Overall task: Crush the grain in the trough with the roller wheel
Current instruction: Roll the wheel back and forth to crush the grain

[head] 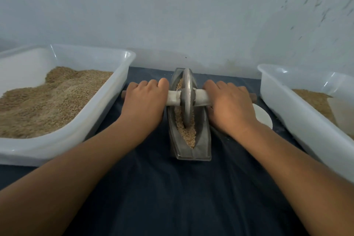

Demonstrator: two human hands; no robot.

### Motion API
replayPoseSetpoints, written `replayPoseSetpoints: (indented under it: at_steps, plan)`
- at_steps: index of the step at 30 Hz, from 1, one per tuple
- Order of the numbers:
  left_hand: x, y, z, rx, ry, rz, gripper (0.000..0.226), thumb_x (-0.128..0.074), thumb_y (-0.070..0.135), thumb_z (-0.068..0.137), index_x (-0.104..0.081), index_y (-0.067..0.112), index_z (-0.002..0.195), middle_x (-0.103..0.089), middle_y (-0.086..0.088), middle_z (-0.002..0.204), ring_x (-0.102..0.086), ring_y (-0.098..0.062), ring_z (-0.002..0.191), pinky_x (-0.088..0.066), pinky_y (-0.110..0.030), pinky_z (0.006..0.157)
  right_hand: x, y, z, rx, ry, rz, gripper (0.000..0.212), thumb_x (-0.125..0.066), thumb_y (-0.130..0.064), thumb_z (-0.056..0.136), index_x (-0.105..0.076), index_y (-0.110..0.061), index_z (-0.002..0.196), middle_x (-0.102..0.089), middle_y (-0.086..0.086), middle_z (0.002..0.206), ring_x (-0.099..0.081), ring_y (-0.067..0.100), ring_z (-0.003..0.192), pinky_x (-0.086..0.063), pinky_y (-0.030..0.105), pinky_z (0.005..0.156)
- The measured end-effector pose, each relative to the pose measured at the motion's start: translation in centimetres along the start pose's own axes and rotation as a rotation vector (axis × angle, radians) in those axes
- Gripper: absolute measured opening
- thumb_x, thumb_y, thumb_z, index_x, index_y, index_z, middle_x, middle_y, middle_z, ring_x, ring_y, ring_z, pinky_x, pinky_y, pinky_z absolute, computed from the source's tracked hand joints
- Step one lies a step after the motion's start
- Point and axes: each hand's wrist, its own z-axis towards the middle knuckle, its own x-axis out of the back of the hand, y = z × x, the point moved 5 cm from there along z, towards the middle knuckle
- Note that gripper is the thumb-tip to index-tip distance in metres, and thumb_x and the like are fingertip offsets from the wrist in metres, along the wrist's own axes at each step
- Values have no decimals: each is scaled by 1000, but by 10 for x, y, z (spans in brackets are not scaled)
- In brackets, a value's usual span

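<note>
Both hands — left hand [144, 101]; right hand [229, 105] — grip roller wheel [187, 97] in trough [201, 147]

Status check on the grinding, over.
Left hand and right hand grip the wooden axle. Grey metal roller wheel upright in the grey boat-shaped trough, on grain. Nothing obstructing.
</note>
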Motion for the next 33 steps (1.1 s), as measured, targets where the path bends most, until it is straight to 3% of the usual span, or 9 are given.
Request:
replayPoseSetpoints:
  at_steps: [5, 9, 13, 17, 20, 24, 28, 33]
  plan:
    - [-10, -3, 21, 10, -17, 45, 35, -66, 17, 84, -32, 21, 91, -43, 3, 76, -40, -19, 65, -30, -36, 67, -15, 8, 23, -2, -33, -3, 19, -57, -32, 94, -52, -23, 111, -60, 0, 91, -58, 30, 81, -29, 38, 65]
    - [-15, -3, 42, 35, -34, 86, 27, -64, 19, 88, -37, 21, 91, -35, 6, 67, -30, -15, 54, -27, -36, 66, -28, 17, 37, -31, -77, 51, 24, -62, -29, 90, -53, -25, 112, -61, 1, 95, -61, 31, 85, -34, 38, 64]
    - [-17, -2, 55, 42, -34, 82, 12, -61, 22, 93, -53, 22, 103, -62, 0, 88, -44, -20, 68, -30, -35, 71, -34, 25, 49, -81, -157, 90, 26, -64, -27, 88, -56, -28, 113, -64, -1, 97, -61, 28, 88, -36, 35, 63]
    - [-18, -4, 59, 49, -57, 84, 13, -61, 24, 94, -54, 22, 104, -65, -1, 96, -56, -22, 76, -32, -35, 71, -33, 26, 60, -108, -191, 68, 18, -64, -28, 85, -59, -32, 102, -58, -4, 85, -53, 24, 79, -28, 32, 55]
    - [-21, -8, 51, 65, -56, 39, 18, -62, 23, 92, -45, 22, 98, -63, -2, 95, -48, -21, 72, -33, -36, 71, -30, 21, 61, -81, -151, 38, 15, -64, -26, 85, -61, -29, 100, -62, -2, 85, -51, 24, 75, -31, 32, 58]
    - [-16, -6, 41, 46, -32, 37, 25, -65, 21, 88, -42, 20, 99, -61, -3, 96, -58, -24, 82, -33, -37, 73, -27, 17, 51, -59, -105, 26, 18, -63, -22, 86, -54, -22, 102, -64, 2, 88, -47, 26, 72, -28, 35, 60]
    - [-5, 3, 30, 30, 7, 66, 29, -66, 16, 85, -44, 20, 103, -58, -2, 98, -58, -24, 88, -33, -37, 76, -23, 14, 28, -77, -114, 60, 24, -62, -27, 89, -49, -24, 109, -60, 0, 94, -57, 29, 83, -31, 38, 66]
    - [7, 8, 6, 14, 42, 70, 36, -66, 14, 81, -40, 19, 106, -55, -3, 102, -55, -25, 93, -39, -37, 83, -8, 5, -5, 0, -60, 8, 41, -65, -35, 90, -46, -21, 123, -56, 1, 108, -54, 26, 96, -42, 42, 79]
